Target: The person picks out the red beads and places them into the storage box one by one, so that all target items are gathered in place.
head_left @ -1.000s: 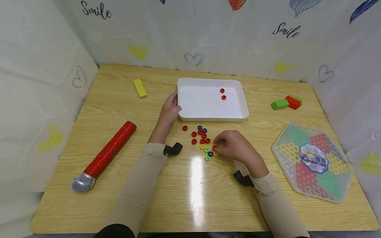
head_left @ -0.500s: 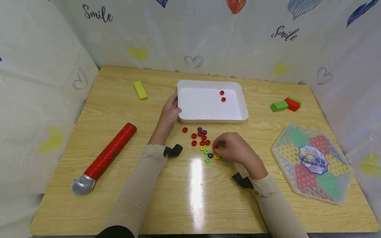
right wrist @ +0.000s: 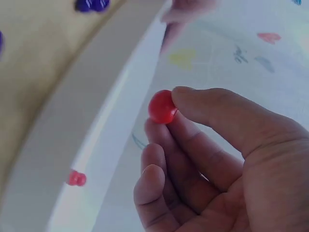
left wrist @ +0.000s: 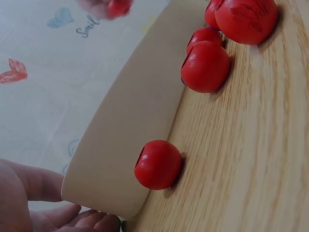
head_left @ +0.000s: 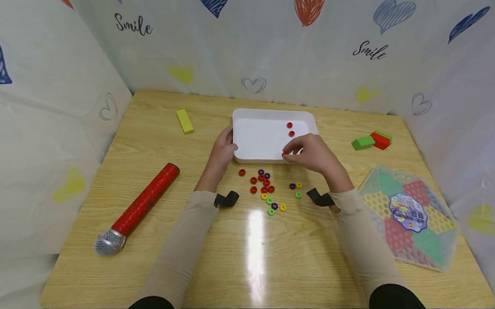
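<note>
A white tray (head_left: pixel 256 136) lies toward the back of the table with two red beads (head_left: pixel 289 125) inside. My left hand (head_left: pixel 223 147) grips the tray's left end, thumb at the rim and fingers below it in the left wrist view. Over the tray's front right part, my right hand (head_left: pixel 313 154) pinches a red bead (right wrist: pixel 162 107) between thumb and fingertips. Loose red beads (head_left: pixel 253 180) lie in front of the tray, mixed with purple beads (head_left: pixel 261 172), yellow beads (head_left: pixel 283 207) and green beads (head_left: pixel 271 212).
A red toy microphone (head_left: pixel 141 205) lies at the left, a yellow block (head_left: pixel 185 121) behind it. Green and red blocks (head_left: pixel 363 143) sit at the back right. A hexagonal board-game box (head_left: pixel 416 237) lies at the right. Printed sheeting (head_left: pixel 218 49) walls the table.
My right hand has carried the red bead from the pile up over the tray. Purple, yellow and green beads it was covering now show. The left hand stays at the tray.
</note>
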### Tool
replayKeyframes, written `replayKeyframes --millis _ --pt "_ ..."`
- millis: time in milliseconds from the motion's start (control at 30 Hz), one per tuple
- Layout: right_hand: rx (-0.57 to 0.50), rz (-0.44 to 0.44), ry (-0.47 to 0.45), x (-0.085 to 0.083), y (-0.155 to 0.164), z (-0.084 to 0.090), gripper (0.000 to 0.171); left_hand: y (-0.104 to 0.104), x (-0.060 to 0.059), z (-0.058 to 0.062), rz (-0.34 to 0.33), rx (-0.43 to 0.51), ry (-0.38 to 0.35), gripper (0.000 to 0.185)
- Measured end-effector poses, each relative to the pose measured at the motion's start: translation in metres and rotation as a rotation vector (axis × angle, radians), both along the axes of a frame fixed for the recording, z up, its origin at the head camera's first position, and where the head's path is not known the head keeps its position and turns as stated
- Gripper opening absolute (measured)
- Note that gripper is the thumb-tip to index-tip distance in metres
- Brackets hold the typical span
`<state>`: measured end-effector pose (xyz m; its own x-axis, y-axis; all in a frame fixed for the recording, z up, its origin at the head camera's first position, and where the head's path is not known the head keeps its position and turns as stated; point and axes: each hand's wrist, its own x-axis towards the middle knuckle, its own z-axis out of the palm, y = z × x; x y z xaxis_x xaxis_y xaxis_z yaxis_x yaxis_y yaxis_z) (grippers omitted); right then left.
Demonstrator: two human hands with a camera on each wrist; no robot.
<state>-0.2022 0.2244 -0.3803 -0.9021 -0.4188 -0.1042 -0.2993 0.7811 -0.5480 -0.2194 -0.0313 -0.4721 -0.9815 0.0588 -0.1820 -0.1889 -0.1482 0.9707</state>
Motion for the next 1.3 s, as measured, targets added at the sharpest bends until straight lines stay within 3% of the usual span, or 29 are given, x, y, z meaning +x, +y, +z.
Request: replayKeyframes --millis 233,400,533,867,1300 --pt "0.035 -0.074 -0.093 -0.057 -0.007 0.011 0.021 -0.001 0.0 -0.003 0.005 -0.004 0.016 0.078" --pt "0.113 -0.132 -0.141 -0.091 -0.015 0.006 0.026 0.0 -0.001 -0.005 -0.008 0.006 0.032 0.079" --pt "0.138 -0.177 -0.182 -0.11 -0.02 -0.002 0.028 0.001 -0.001 -0.005 -0.014 0.012 0.036 0.079" --pt "0.171 -0.222 -0.194 -0.131 -0.024 -0.023 0.028 0.004 0.001 -0.002 -0.015 0.013 0.015 0.078" --pt "0.169 -0.233 -0.197 -0.138 -0.03 -0.038 0.026 0.001 -0.002 -0.004 0.008 -0.029 0.004 0.078"
